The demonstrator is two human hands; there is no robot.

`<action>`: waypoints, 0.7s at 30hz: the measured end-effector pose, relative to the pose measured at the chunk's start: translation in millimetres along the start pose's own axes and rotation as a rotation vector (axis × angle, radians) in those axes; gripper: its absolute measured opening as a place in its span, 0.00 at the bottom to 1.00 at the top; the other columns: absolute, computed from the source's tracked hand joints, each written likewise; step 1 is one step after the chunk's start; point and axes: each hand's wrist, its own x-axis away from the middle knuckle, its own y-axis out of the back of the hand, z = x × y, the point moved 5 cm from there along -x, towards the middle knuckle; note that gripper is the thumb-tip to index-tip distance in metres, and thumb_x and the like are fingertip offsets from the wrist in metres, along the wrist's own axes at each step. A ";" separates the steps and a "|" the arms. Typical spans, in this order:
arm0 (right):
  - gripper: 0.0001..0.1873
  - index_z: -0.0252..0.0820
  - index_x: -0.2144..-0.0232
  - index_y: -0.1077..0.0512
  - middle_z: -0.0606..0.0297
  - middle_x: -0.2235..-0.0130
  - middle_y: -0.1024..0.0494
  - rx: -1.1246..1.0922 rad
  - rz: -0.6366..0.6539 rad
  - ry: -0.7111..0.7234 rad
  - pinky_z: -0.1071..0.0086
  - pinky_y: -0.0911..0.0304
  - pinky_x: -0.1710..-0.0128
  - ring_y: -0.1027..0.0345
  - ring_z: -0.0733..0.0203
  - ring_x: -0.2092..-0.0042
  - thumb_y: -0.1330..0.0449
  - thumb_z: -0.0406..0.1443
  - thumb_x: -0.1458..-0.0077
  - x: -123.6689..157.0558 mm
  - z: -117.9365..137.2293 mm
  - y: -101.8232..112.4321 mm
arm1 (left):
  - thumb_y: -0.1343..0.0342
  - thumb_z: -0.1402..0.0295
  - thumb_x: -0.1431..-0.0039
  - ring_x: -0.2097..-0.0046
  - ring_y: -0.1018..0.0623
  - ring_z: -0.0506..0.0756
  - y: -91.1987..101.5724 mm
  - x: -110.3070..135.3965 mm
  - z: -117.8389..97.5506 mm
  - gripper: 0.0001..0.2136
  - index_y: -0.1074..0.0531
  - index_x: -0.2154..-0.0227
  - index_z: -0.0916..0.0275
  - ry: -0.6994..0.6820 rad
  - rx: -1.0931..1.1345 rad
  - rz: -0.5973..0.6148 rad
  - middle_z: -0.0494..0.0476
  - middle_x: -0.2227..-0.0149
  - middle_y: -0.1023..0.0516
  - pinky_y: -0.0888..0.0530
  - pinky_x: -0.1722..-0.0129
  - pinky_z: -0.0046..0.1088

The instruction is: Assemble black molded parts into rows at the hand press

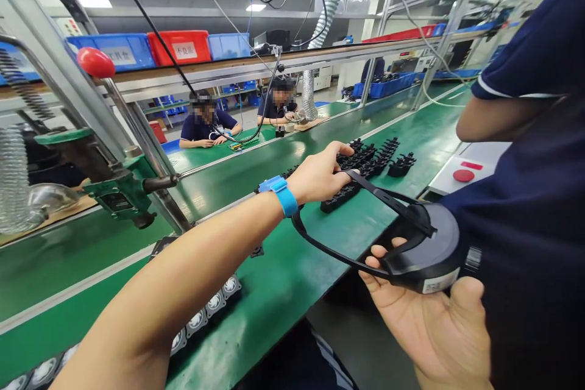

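My right hand point(439, 329) is wrapped around a round black-and-grey device point(441, 241) with a small white label on its rim. A black strap point(336, 251) runs from the device in a wide loop toward the left. My left hand point(317, 175) grips the far part of this loop between thumb and fingers, above the green bench. A blue wristband point(284, 195) is on my left wrist. Just beyond that hand, rows of small black parts point(372, 161) stand on the bench. Small square fans point(214, 301) lie in a row, partly behind my left forearm.
A person in a dark blue shirt point(525, 195) is close on my right. Two people sit across the green bench point(329, 225). A green clamp-like fixture point(121, 189) and a metal post rise at left. Blue and red bins point(178, 47) line the shelf; cables hang overhead.
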 end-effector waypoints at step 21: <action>0.28 0.42 0.68 0.28 0.67 0.64 0.25 0.112 -0.110 -0.292 0.63 0.27 0.57 0.27 0.62 0.60 0.27 0.54 0.64 -42.3 -97.9 69.3 | 0.48 0.75 0.40 0.51 0.22 0.60 -72.6 -6.9 115.6 0.21 0.39 0.43 0.62 0.142 -0.271 0.127 0.60 0.56 0.22 0.27 0.52 0.34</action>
